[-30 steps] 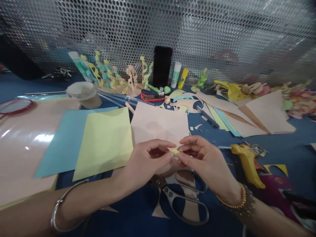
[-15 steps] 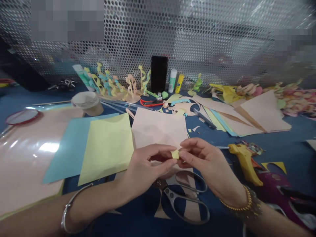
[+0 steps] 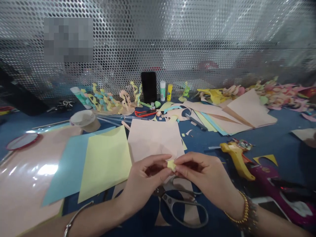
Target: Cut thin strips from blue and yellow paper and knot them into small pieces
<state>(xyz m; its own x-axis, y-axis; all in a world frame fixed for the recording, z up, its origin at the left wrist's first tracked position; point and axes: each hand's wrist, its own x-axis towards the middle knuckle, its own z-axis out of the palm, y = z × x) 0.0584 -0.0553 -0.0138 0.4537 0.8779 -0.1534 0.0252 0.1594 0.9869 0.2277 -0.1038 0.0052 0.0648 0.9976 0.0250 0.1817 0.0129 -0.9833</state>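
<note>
Between my hands is a small pale yellow paper piece (image 3: 171, 165). My left hand (image 3: 145, 176) pinches it from the left with thumb and forefinger. From the other side, my right hand (image 3: 204, 174) has its thumb and forefinger closed on the piece's right edge. Grey-handled scissors (image 3: 182, 210) lie just below the hands, partly hidden by them. Behind the hands lies a pale pink sheet (image 3: 155, 136). A yellow sheet (image 3: 106, 161) overlaps a blue sheet (image 3: 66, 171) to the left.
A tape roll (image 3: 85, 120) stands at the left, with curled paper shapes (image 3: 101, 98) behind it. A black phone (image 3: 149, 87) stands upright beside a white-and-green glue stick (image 3: 162, 91). At the right lie a yellow glue gun (image 3: 238, 159) and a purple tool (image 3: 269, 187).
The view has tilted up and shifted right. My right thumb and forefinger have closed onto the yellow piece's edge; my left hand keeps its pinch.
</note>
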